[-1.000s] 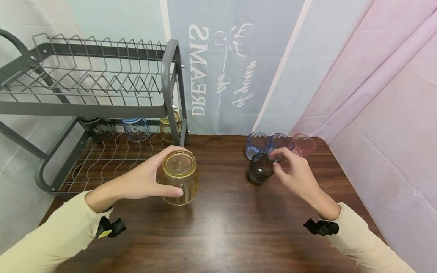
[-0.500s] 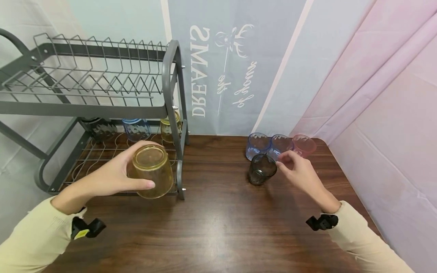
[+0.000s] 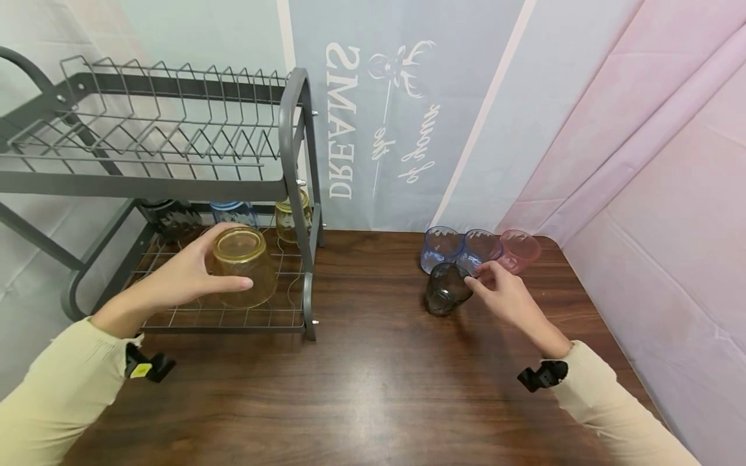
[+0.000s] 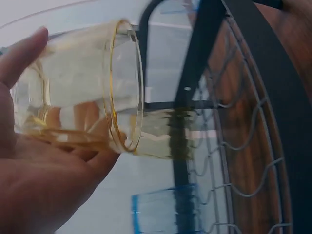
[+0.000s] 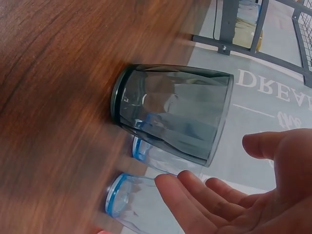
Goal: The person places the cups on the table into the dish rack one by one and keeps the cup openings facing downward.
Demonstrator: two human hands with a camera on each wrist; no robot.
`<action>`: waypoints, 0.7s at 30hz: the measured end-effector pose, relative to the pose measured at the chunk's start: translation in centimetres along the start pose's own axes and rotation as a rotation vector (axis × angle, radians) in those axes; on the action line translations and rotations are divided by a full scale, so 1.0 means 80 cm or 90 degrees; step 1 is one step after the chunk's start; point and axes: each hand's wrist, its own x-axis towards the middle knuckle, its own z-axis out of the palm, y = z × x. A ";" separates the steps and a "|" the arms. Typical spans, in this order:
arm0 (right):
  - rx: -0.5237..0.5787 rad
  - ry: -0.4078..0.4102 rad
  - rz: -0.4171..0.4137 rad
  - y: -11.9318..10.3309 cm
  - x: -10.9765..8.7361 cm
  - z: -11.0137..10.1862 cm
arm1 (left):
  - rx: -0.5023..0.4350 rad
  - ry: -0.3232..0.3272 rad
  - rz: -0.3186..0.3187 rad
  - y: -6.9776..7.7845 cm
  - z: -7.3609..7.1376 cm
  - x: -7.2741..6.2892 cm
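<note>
My left hand [image 3: 177, 275] grips an amber glass [image 3: 250, 281] by its side, base up, over the front of the rack's lower shelf. In the left wrist view, thumb and fingers wrap round that same amber glass [image 4: 73, 68], and its rim faces the shelf wires. My right hand [image 3: 509, 301] is by the rim of a smoky dark glass [image 3: 444, 294], which stands upright on the table. The right wrist view shows a gap between the dark glass [image 5: 170, 107] and the thumb and loosely bent fingers.
A grey two-tier dish rack [image 3: 140, 188] stands at the left. On its lower shelf are upturned glasses: a dark one [image 3: 169, 223], a blue one [image 3: 233, 212] and a yellow one [image 3: 287, 226]. Two blue glasses [image 3: 440, 252] and a pink glass [image 3: 521, 249] line the table's back edge.
My left hand has carried the amber glass left and back, from above the table to over the lower shelf. My right hand stays beside the dark glass with only small shifts.
</note>
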 end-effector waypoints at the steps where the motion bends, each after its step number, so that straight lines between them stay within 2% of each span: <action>1: 0.000 -0.004 0.004 0.000 0.001 0.001 | 0.008 0.007 -0.013 -0.004 0.001 0.004; 3: 0.005 -0.013 0.010 0.000 0.002 0.002 | 0.013 0.021 -0.031 -0.010 0.003 0.012; 11: 0.004 -0.028 0.014 0.003 0.004 0.009 | -0.039 0.040 -0.076 -0.035 0.015 0.046; 21: -0.005 -0.040 0.023 0.003 0.004 0.013 | -0.040 0.048 -0.068 -0.051 0.033 0.072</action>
